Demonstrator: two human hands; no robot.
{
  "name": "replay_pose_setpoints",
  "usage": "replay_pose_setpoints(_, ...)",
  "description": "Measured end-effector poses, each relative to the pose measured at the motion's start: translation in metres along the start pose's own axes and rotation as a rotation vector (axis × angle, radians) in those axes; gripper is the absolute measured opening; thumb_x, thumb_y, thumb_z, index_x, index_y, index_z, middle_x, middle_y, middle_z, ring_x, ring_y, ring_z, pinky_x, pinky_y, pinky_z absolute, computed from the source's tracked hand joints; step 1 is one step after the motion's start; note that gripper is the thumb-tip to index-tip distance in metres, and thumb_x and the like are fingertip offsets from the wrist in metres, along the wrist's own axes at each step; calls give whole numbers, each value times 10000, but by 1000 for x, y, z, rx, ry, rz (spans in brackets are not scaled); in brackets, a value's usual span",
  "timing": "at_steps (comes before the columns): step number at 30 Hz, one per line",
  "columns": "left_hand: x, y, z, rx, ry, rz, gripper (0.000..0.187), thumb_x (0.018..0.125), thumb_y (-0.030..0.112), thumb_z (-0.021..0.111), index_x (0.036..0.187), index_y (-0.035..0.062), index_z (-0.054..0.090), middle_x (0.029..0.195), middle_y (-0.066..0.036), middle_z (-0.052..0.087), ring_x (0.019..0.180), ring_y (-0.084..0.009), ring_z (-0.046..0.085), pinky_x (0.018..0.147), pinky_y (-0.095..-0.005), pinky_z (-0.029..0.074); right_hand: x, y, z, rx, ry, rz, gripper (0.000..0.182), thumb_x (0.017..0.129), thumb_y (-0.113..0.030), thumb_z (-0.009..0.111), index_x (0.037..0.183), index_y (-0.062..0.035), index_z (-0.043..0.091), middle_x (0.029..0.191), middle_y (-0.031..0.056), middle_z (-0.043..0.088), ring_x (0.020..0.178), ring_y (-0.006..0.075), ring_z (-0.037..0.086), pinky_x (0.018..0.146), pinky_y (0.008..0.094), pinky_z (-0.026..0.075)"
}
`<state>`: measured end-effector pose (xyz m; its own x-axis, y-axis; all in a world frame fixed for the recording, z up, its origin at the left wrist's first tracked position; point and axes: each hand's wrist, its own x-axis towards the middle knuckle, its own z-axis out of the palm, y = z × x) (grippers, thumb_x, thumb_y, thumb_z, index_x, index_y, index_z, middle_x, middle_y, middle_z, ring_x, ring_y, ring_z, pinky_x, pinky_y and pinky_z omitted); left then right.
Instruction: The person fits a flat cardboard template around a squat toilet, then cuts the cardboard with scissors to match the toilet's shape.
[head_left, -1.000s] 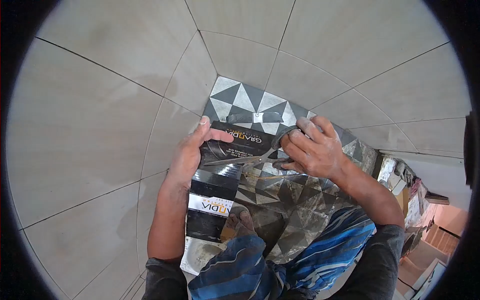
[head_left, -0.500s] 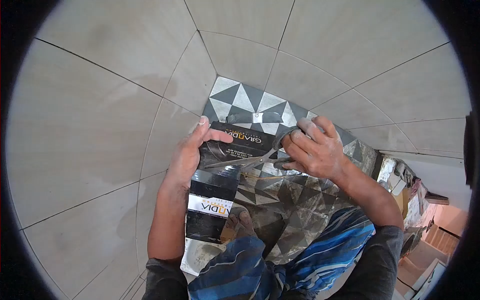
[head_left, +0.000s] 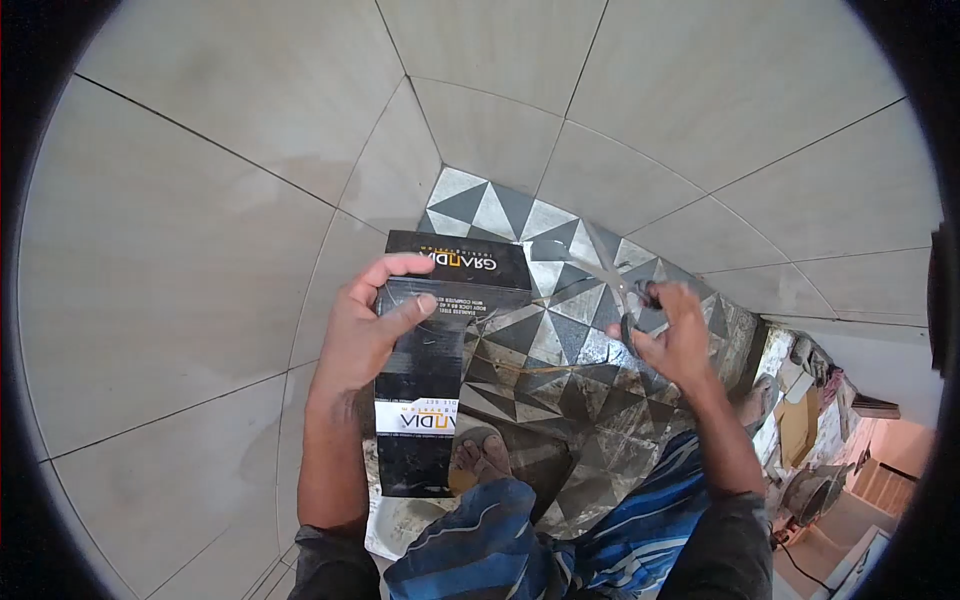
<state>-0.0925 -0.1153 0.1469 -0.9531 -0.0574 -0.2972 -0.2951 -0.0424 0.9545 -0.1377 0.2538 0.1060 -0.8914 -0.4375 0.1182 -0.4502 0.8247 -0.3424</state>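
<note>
My left hand (head_left: 365,325) grips a black cardboard box piece (head_left: 430,345) printed "GRANDIA", with its thumb pressed on the front face. The printed upper part is wider than the long lower part, which hangs toward my knees and carries a white band of lettering. To the right of the cardboard, my right hand (head_left: 675,330) holds scissors (head_left: 615,280) by their handles. Their blurred blades point up and left, apart from the cardboard, over the floor.
Grey and white triangle-patterned tiles (head_left: 560,330) cover the floor, meeting large beige wall tiles (head_left: 200,250) at a corner. My bare foot (head_left: 485,455) is below the cardboard. At the right lies clutter with brown cardboard (head_left: 798,425) and a round dark container (head_left: 815,490).
The scissors have moved right, away from the cardboard, and their blades have swung upward. A narrow dark strip with a white patch above the box no longer shows clearly. My left hand's grip has shifted slightly.
</note>
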Motion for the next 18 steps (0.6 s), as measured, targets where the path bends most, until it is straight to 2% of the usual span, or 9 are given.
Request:
replay_pose_setpoints(1, -1, 1, 5, -59, 20, 33, 635, 817, -30, 723, 1404, 34, 489, 1119, -69, 658, 995, -129, 638, 866, -260, 518, -11, 3, 11, 208, -66, 189, 455, 704, -349, 847, 928, -37, 604, 837, 81, 563, 813, 241, 529, 731, 373, 419)
replay_pose_setpoints(2, -4, 2, 9, -55, 19, 35, 635, 817, -30, 723, 1404, 34, 489, 1119, -69, 658, 995, -129, 638, 866, -260, 518, -23, 5, 23, 417, -134, 379, 402, 734, -318, 848, 880, -29, 611, 701, 15, 503, 689, 148, 493, 670, 321, 413)
replay_pose_setpoints(5, -5, 5, 19, -127, 55, 100, 973, 824, -117, 649, 1595, 89, 93, 1199, -138, 633, 1063, -153, 608, 956, -296, 469, -46, 8, 62, 608, -192, 438, 336, 801, -259, 801, 746, -40, 551, 706, 48, 593, 667, 170, 557, 618, 339, 447)
replay_pose_setpoints(6, -4, 3, 20, -126, 49, 101, 973, 824, -117, 649, 1595, 89, 93, 1199, -138, 633, 1063, -153, 608, 956, -296, 469, -56, 8, 75, 607, -187, 443, 336, 801, -259, 801, 746, -40, 551, 706, 48, 593, 667, 170, 557, 618, 339, 447)
replay_pose_setpoints(8, -2, -2, 17, -152, 21, 119, 975, 827, -108, 655, 1593, 80, 81, 1201, -145, 633, 1061, -163, 610, 959, -299, 469, -63, 1, 92, 1080, -200, 498, 226, 847, -158, 788, 813, -47, 594, 743, -23, 583, 726, 67, 529, 672, 253, 432)
replay_pose_setpoints(12, 3, -16, 4, -91, -20, 28, 762, 859, -55, 663, 1524, 26, 299, 1206, -112, 634, 1060, -143, 606, 937, -293, 478, -73, -12, 95, 1375, -324, 552, 223, 869, -185, 785, 903, -45, 614, 833, -6, 637, 791, 79, 575, 720, 257, 460)
replay_pose_setpoints(13, 3, -22, 0, -74, -31, 22, 657, 871, -18, 676, 1460, -4, 386, 1210, -93, 634, 1067, -135, 601, 927, -290, 481, -79, -8, 102, 1295, -321, 487, 265, 889, -250, 767, 944, -41, 612, 868, 2, 639, 790, 92, 581, 726, 268, 466)
replay_pose_setpoints(17, 6, -41, -9, -155, -2, -59, 673, 845, 63, 743, 1431, -1, 416, 1177, -66, 647, 1059, -135, 613, 958, -296, 473, -69, -14, 103, 1336, -277, 486, 304, 909, -321, 733, 980, -51, 614, 891, 11, 647, 797, 97, 589, 732, 277, 469)
replay_pose_setpoints(18, 6, -48, -8, -158, -9, -35, 645, 850, 52, 738, 1415, 0, 431, 1162, -63, 656, 1042, -131, 618, 942, -294, 483, -62, -14, 105, 1285, -311, 583, 318, 914, -355, 710, 955, -50, 629, 888, 22, 654, 807, 102, 596, 730, 277, 472)
